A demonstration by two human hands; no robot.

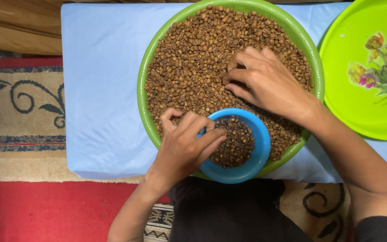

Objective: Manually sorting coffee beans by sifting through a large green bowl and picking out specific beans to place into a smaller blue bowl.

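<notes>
A pale blue cloth (104,89) covers a low table set over a red and cream patterned rug (23,134), and on the cloth sits a wide green basin (145,85) heaped with brown coffee beans (193,58). Beside it, cut off by the right edge, lies a lime-green tray (359,112) printed with flowers. A small blue bowl (261,148) rests at the near side of the basin, on top of the beans, and holds a darker batch of them. The right hand (265,83) lies over the middle of the heap, fingers curled and drawn together at the tips, seemingly pinching a bean or two — the exact catch is hidden under the knuckles. The left hand (187,141) sits at the bowl's near-left rim, fingers bent loosely over the edge; whether it pinches anything I cannot tell. The beans look light, hard, dry and smooth, so they would likely roll and slip — best taken singly between thumb and forefinger tips, or scooped. The basin's depth and the bowl's underside are out of sight, and the person's dark lap hides the table's front edge.
</notes>
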